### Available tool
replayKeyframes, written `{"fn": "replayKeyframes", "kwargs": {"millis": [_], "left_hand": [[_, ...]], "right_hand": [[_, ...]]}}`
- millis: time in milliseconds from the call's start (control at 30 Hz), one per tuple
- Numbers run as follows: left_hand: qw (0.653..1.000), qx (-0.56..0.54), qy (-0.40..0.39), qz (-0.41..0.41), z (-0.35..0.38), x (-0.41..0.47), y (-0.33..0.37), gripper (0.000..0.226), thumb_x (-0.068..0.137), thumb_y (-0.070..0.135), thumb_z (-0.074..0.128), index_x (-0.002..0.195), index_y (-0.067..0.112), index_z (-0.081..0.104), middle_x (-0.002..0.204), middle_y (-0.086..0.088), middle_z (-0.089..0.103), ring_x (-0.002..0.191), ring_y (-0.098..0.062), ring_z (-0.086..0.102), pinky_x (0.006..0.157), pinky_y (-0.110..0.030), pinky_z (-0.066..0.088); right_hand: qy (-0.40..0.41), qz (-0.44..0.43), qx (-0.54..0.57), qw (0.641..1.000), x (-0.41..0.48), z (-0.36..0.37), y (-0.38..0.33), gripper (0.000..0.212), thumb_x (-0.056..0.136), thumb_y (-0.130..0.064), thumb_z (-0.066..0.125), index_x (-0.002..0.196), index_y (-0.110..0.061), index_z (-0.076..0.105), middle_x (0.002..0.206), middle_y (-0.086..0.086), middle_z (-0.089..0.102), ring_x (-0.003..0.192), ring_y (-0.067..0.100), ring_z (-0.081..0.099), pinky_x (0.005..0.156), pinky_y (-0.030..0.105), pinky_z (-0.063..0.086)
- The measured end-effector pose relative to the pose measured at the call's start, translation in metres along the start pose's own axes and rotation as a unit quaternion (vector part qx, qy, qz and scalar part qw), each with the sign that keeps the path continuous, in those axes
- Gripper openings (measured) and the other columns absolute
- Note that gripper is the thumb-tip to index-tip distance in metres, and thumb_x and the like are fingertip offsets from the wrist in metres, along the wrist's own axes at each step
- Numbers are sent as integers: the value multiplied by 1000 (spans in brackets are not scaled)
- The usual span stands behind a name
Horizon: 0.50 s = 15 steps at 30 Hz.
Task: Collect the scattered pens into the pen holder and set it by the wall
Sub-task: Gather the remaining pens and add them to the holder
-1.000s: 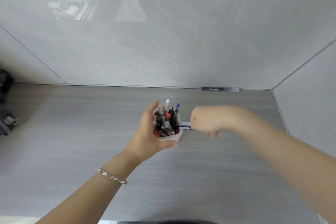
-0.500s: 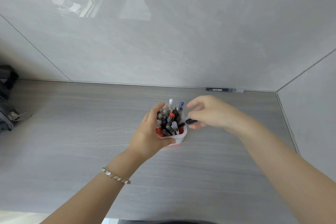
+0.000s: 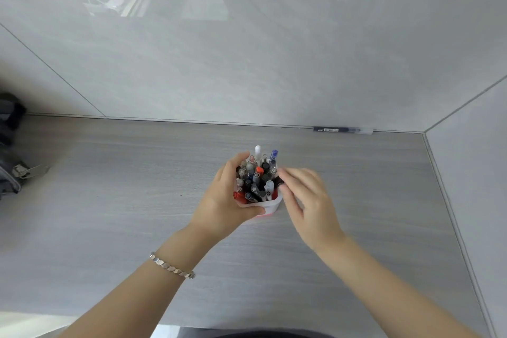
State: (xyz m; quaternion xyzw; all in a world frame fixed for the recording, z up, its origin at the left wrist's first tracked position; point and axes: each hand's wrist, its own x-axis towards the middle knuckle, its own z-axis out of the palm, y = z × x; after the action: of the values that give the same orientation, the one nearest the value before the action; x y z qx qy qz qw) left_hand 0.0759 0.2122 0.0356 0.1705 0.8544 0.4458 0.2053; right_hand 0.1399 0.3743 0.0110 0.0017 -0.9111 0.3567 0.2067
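A white pen holder [image 3: 270,205] stands mid-table, packed with several pens [image 3: 258,175] in black, grey, red, blue and white. My left hand [image 3: 226,203] wraps around its left side and front rim. My right hand [image 3: 307,197] is at its right edge, fingertips pinching the top of a black pen [image 3: 279,181] that sticks into the holder. One dark blue pen [image 3: 343,130] with a clear cap lies flat along the foot of the back wall, far right.
The grey wood-grain table [image 3: 137,200] meets grey walls at the back and on the right, forming a corner at the far right. A dark bag with a metal clip [image 3: 13,173] sits at the left edge.
My right hand lifted a black pen from the table beside the holder and brought it over, and its tip has gone into the holder's right side. My left hand kept hold of the holder.
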Motion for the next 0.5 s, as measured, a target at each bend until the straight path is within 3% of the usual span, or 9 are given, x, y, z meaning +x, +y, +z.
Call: {"fn": "replayKeyframes", "kwargs": {"millis": [67, 133, 200, 267, 400, 500], "left_hand": [[1000, 10, -2, -1, -2, 0, 2, 91, 57, 13, 84, 128, 35, 31, 122, 13, 44, 108, -3, 44, 76, 4, 33], [1000, 25, -4, -2, -3, 2, 4, 88, 56, 16, 85, 124, 37, 32, 119, 14, 45, 106, -5, 46, 75, -3, 33], [999, 34, -6, -3, -4, 3, 5, 86, 55, 18, 85, 119, 41, 32, 119, 13, 47, 106, -7, 47, 75, -7, 34], [999, 34, -8, -3, -4, 4, 6, 85, 53, 19, 85, 112, 45, 30, 119, 10, 50, 105, -9, 49, 75, -8, 34], [999, 40, -4, 1, -4, 5, 6, 82, 53, 18, 86, 107, 48, 30, 116, 11, 51, 103, -8, 50, 74, -4, 34], [999, 45, -2, 4, -4, 5, 6, 82, 54, 17, 85, 100, 55, 29, 113, 13, 50, 101, -6, 48, 72, -3, 33]], "right_hand": [[-22, 12, 5, 1000, 6, -15, 18, 38, 96, -29, 37, 111, -4, 61, 103, 14, 68, 98, 18, 54, 93, 20, 38], [-25, 76, -58, 995, 28, -35, 52, 32, 94, -20, 40, 116, -5, 58, 110, 16, 67, 105, 22, 54, 94, 25, 36], [-52, 157, -159, 973, 57, -50, 97, 34, 88, -1, 43, 120, -1, 54, 124, 20, 59, 117, 32, 50, 102, 33, 33], [-120, 230, -236, 937, 79, -58, 134, 37, 85, 5, 44, 122, 2, 49, 130, 22, 53, 121, 38, 45, 105, 43, 36], [-223, 252, -366, 868, 89, -53, 166, 35, 87, -4, 48, 122, -3, 45, 129, 19, 50, 123, 35, 42, 100, 42, 36], [-220, 262, -367, 865, 79, -47, 169, 28, 91, -11, 47, 118, -3, 48, 127, 21, 49, 122, 36, 40, 99, 43, 37]]}}
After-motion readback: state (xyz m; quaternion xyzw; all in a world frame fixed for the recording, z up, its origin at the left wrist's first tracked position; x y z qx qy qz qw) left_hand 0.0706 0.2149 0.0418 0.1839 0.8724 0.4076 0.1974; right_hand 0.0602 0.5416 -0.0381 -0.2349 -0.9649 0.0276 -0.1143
